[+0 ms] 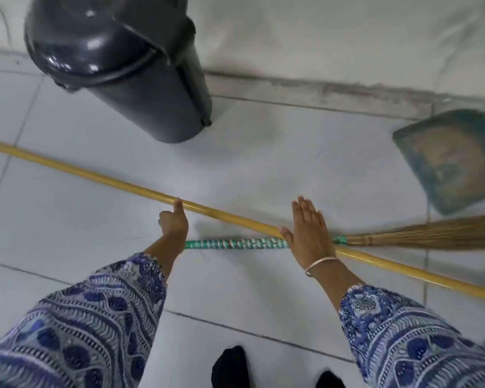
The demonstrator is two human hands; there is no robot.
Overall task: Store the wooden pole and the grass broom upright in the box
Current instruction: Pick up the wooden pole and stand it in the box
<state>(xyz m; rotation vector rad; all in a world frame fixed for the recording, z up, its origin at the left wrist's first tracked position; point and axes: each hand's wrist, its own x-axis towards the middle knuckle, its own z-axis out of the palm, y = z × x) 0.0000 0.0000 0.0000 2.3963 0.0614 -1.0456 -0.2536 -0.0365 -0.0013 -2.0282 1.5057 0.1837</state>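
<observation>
A long yellow wooden pole (95,177) lies flat on the tiled floor, running from the upper left to the lower right. The grass broom (235,244) lies flat beside it, its green-wrapped handle pointing left and its brown bristles (431,233) fanning out right; handle and pole cross under my right hand. My left hand (174,222) hovers just below the pole with fingers curled and the thumb tip at the pole, gripping nothing. My right hand (310,231) is flat with fingers straight, over the crossing point, holding nothing.
A tall black lidded bin (140,79) stands at the back left, close to the pole's far end. A dirty green dustpan (454,161) lies at the right near the wall base (319,88). My dark-socked feet (230,368) are at the bottom edge.
</observation>
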